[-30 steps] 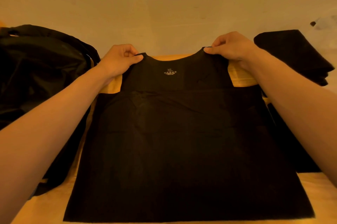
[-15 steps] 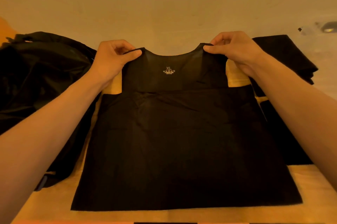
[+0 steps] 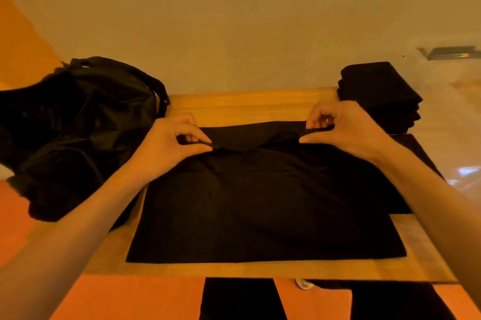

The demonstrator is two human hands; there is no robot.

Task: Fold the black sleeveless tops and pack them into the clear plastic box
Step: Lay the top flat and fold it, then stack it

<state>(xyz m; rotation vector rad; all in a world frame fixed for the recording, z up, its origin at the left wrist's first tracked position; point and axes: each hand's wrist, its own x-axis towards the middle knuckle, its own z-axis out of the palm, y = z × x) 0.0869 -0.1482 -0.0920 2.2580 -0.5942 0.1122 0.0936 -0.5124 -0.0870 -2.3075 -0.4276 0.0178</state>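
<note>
A black sleeveless top [image 3: 265, 205] lies flat on the wooden table [image 3: 250, 106], its upper part folded over toward me. My left hand [image 3: 171, 145] pinches the left shoulder strap between thumb and fingers. My right hand [image 3: 343, 129] pinches the right shoulder strap the same way. Both straps are held low over the top's body. A stack of folded black tops [image 3: 380, 96] stands at the back right. The clear plastic box [image 3: 463, 101] shows faintly at the far right edge.
A heap of loose black garments [image 3: 78, 127] covers the table's left end. The table's near edge [image 3: 260, 271] runs across below the top, with orange floor and my dark trouser legs [image 3: 236, 299] under it. A plain wall rises behind.
Both hands have carried the shoulder straps toward me and down, folding the neckline over the body. The label is hidden now. The camera has tilted and pulled back.
</note>
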